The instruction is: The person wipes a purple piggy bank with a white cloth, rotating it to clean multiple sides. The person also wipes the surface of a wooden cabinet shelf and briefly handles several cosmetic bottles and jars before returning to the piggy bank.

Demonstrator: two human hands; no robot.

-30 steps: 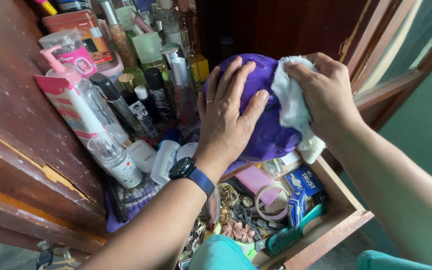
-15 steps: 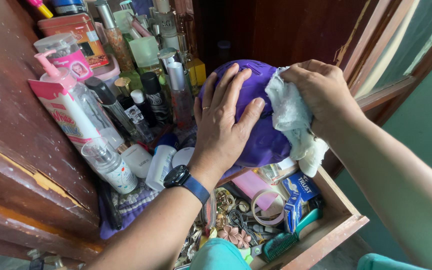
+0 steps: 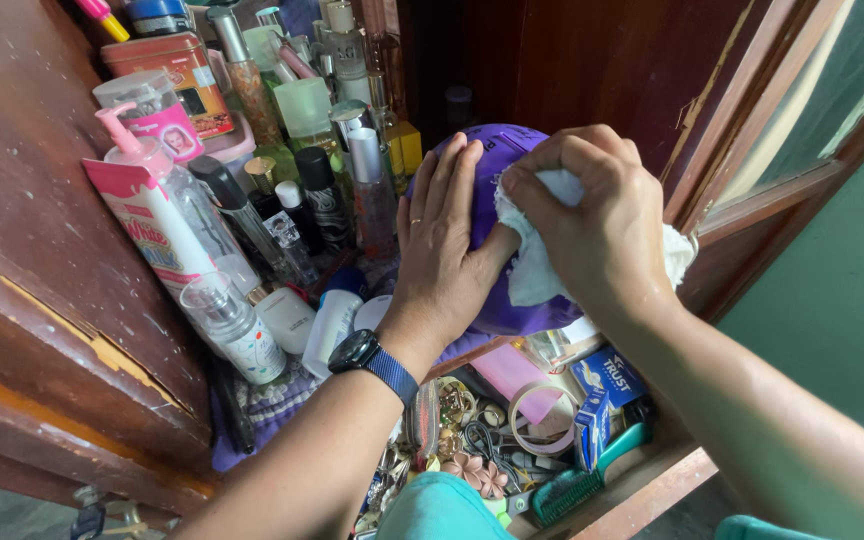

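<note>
A round purple container (image 3: 487, 190) stands on a crowded wooden shelf. My left hand (image 3: 442, 245), with a ring and a dark wristwatch (image 3: 372, 358), lies flat against its left side, fingers spread. My right hand (image 3: 592, 215) presses a crumpled white cloth (image 3: 537, 265) onto the front top of the purple container; part of the cloth sticks out past my wrist on the right.
Many cosmetic bottles, sprays and a pump bottle (image 3: 162, 230) crowd the shelf to the left. A red tin (image 3: 167, 65) stands at the back. Below lie bangles (image 3: 542, 415), a teal hairbrush (image 3: 587, 480), a blue box (image 3: 602, 385) and small trinkets. Dark wood walls (image 3: 42, 210) close in both sides.
My right hand has slid the white cloth leftward from the container's right side onto its front top. The left hand stays pressed on the left side.
</note>
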